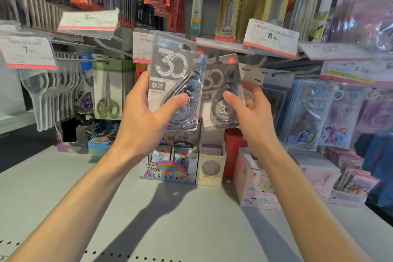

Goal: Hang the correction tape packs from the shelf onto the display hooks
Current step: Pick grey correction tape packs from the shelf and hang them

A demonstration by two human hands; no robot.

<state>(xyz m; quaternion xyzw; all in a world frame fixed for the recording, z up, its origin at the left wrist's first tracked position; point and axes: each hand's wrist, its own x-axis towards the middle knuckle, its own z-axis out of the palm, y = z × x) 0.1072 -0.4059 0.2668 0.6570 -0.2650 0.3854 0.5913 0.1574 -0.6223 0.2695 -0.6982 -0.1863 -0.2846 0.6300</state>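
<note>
Head view: below the 8.00 price tag (271, 36), the left hand (146, 112) pinches one correction tape pack (176, 83); the right hand (251, 108) pinches another pack (221, 91). Overlapping edges could snag, slipping either from thumb-and-finger holds.

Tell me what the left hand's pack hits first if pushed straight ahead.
Probably the price tag hanging right behind the correction tape pack that the left hand holds; depth is hard to judge.
</note>
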